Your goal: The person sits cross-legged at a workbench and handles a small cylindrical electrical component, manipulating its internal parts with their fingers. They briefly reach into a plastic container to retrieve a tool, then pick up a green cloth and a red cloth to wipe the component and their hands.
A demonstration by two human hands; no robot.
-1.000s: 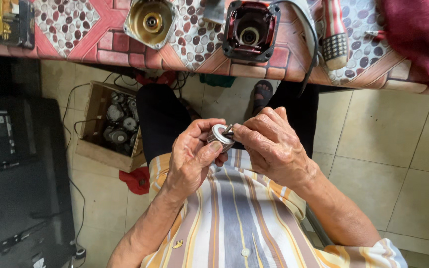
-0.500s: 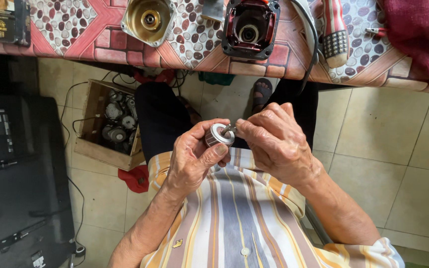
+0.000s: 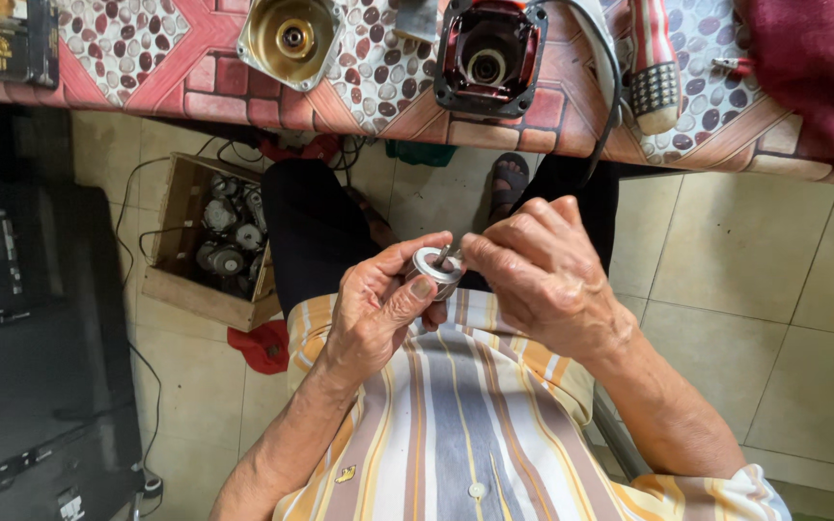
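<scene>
My left hand (image 3: 375,307) grips a small round silver metal part (image 3: 433,265) between thumb and fingers, just above my striped shirt. My right hand (image 3: 536,275) pinches a thin metal tool (image 3: 449,254) whose tip rests in the part's centre. Both hands meet in front of my chest, over my lap. On the patterned table edge above sit a brass-coloured motor housing (image 3: 289,39) and a red and black motor housing (image 3: 490,56). Most of the silver part is hidden by my fingers.
A wooden box (image 3: 207,243) of metal motor parts stands on the tiled floor at the left, with a red rag (image 3: 261,347) beside it. A dark cabinet (image 3: 21,347) fills the left side. A red cloth (image 3: 813,68) lies on the table's right end.
My hands stay together on the silver part. The right fingers have shifted slightly around the thin tool; the part has barely turned.
</scene>
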